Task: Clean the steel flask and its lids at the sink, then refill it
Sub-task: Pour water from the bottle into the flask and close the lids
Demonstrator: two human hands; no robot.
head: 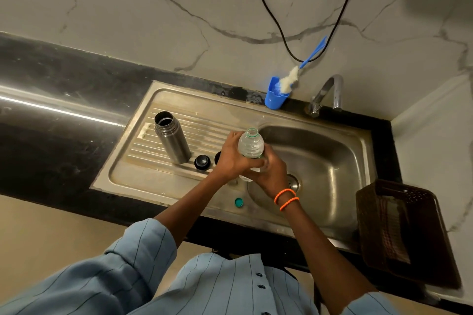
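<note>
Fingers of both hands curled round a clear plastic bottle, uncapped and upright: left hand gripping its left side, right hand wrapped round its lower part from the near right, two orange bands on that wrist. Held over the seam between drainboard and basin.

Black countertop running left to right beneath a marble-veined wall. Set into it, a steel sink: ribbed drainboard at left, basin with drain at right. Dark brown slatted basket at the near right corner, overhanging the basin's right edge. Striped light-blue sleeves at the near edge.

Steel flask standing upright on the drainboard, mouth open, well left of the hands. Black cable looping down the wall at the far side. Steel tap at the far right, behind the basin. Blue cup left of the tap, at the sink's far rim, with a blue-handled bottle brush leaning out of it against the wall.

Black round lid on the drainboard just right of the flask's base. Second dark lid right of it, mostly hidden behind the left hand. Small teal bottle cap lying on the sink's near rim, between the two forearms.
</note>
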